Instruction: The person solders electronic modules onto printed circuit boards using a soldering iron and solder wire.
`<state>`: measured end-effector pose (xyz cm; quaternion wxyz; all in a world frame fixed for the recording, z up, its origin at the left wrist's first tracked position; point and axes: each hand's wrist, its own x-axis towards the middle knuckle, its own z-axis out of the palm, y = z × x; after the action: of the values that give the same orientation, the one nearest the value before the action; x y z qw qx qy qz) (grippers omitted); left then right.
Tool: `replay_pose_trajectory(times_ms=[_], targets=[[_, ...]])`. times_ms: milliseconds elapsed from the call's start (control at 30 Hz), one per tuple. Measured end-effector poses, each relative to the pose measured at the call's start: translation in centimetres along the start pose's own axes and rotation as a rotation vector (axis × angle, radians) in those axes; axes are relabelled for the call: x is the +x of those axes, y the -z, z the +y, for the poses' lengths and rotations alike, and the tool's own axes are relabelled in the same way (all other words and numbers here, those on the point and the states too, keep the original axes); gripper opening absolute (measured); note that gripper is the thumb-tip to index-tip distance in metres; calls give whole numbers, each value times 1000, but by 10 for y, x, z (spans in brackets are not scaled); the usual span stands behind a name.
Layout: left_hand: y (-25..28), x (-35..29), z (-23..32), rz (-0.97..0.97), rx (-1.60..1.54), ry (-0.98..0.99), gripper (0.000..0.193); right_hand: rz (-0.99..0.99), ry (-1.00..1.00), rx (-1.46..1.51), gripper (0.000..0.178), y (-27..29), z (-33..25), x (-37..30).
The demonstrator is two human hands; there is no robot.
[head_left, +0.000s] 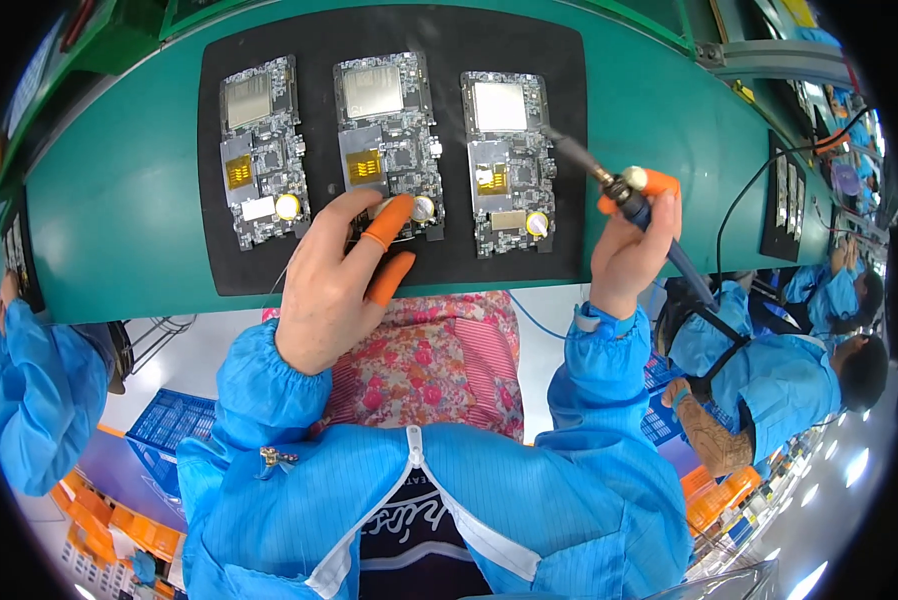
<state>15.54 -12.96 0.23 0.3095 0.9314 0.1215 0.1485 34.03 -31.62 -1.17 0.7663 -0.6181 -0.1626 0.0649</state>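
Three printed circuit boards lie side by side on a black mat (314,200): a left board (266,130), a middle board (394,135) and a right board (509,150). Each carries a silver shield, a yellow patch and a round part at its near end. My left hand (334,265), with orange finger cots, is bent over the near end of the middle board. A thin solder wire (280,281) trails beside it; the fingers' hold on it is partly hidden. My right hand (634,235) grips a soldering iron (634,205), its blurred tip close to the right board's right edge.
The mat rests on a green bench (119,200). A black cable (744,200) curves across its right side. Further boards lie on another dark mat (784,200) at the right. Blue crates (174,425) stand below the bench, and people in blue work at both sides.
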Motion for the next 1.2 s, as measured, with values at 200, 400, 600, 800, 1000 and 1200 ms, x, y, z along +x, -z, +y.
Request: replay_pose_trajectory(times_ms=[200, 400, 600, 800, 1000, 1200], targets=[[17, -22, -6, 198, -119, 128, 27, 145, -149, 315, 32, -1, 1, -10], [30, -45, -22, 218, 194, 21, 35, 301, -164, 336, 31, -43, -4, -22], [21, -43, -23, 433, 108, 83, 32, 107, -228, 426, 29, -74, 2, -28], [13, -35, -8, 481, -242, 318, 28, -243, -161, 310, 27, -76, 16, -19], [8, -36, -12, 353, -66, 65, 25, -333, 44, -151, 31, -39, 9, -7], [3, -36, -13, 329, -23, 34, 27, -549, 147, -302, 37, -32, 0, -7]])
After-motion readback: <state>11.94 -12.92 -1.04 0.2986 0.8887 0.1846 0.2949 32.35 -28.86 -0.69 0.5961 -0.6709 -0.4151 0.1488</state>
